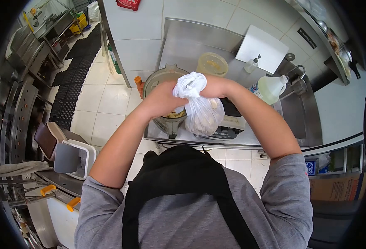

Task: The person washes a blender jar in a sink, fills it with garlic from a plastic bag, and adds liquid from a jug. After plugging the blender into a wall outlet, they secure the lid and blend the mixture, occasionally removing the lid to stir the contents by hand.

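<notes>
My left hand [165, 98] and my right hand [215, 86] are both closed on the twisted neck of a white plastic bag [205, 118]. The bag hangs full of pale, lumpy pieces whose kind I cannot make out. Beneath my left hand stands a large clear bowl with a handle [172, 129], holding pale yellowish pieces [176, 115]. Partly hidden behind the bag is a black and grey appliance base [228, 129] on the steel counter. My fingertips are partly covered by the bunched plastic.
Behind my hands sits a translucent tub [212, 64]. Near the sink [293, 116] are a large jug of pale liquid [271, 89], a pump bottle [252, 65] and a leaning white board [261, 49]. An open bin [81, 159] stands on the left, near black floor mats [77, 74].
</notes>
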Motion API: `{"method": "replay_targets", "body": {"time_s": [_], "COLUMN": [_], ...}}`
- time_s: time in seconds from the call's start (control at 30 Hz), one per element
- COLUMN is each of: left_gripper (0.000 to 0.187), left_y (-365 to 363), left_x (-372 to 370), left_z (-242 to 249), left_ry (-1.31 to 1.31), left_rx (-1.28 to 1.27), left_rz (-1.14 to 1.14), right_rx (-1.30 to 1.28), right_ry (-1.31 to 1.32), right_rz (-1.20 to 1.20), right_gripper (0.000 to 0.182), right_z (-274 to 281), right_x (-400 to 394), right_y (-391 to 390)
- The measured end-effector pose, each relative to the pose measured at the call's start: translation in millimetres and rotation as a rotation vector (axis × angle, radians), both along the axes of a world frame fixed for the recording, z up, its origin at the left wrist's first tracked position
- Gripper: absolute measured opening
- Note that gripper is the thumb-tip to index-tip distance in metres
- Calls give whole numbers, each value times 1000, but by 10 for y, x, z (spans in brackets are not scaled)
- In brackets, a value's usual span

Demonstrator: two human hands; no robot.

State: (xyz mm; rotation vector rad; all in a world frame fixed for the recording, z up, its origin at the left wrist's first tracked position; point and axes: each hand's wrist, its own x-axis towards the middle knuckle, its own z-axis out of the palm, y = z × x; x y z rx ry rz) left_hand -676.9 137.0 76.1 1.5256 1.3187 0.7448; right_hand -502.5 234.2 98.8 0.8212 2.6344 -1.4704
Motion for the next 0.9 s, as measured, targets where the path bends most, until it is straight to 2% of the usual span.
{"method": "replay_targets", "body": {"time_s": [0.07, 0.2, 0.27, 0.37, 0.4, 0.43, 0.5, 0.57, 0.63, 0.67, 0.7, 0.77, 0.83, 0.87, 0.9], "left_gripper": [40, 34, 27, 23, 22, 22, 21, 17, 17, 17, 18, 18, 20, 31, 31], "left_y": [-24, 39, 36, -40, -104, -117, -127, -128, 4, 71, 140, 232, 297, 351, 399], "left_x": [36, 17, -5, 41, 44, 64, 181, 303, 359, 411, 473, 563, 652, 682, 708], "left_z": [26, -114, -144, -111, 29, 135, 347, 696, 1042, 1194, 1339, 1637, 1902, 1972, 1973], "left_ry": [-100, -264, -426, -361, -185, -185, -361, -414, -273, -268, -298, -322, -89, -109, -100], "left_rx": [15, 51, 72, 191, 218, 221, 123, 142, 346, 359, 398, 453, 571, 558, 574], "left_rz": [14, 49, -35, -133, -138, -139, -182, -175, -290, -304, -305, -331, -315, -340, -362], "right_rx": [-2, 96, 147, 300, 273, 247, 217, 194, 229, 476, 1009, 349, 381, 393, 414], "right_ry": [-4, 46, 100, 27, 77, 126, 226, 328, 450, 555, 179, 546, 549, 544, 556], "right_rz": [5, 12, 30, -9, -44, -77, -119, -163, -252, -314, -261, -496, -475, -440, -455], "right_gripper": [32, 29, 27, 22, 21, 21, 21, 21, 27, 34, 27, 24, 26, 27, 27], "right_z": [0, -44, -17, 247, 315, 389, 572, 767, 955, 1043, 1297, 1285, 1413, 1478, 1519], "right_x": [2, 48, 120, 300, 380, 456, 606, 712, 796, 817, 902, 929, 955, 969, 977], "right_y": [7, 5, -48, -260, -319, -367, -446, -480, -523, -621, -657, -592, -577, -562, -532]}}
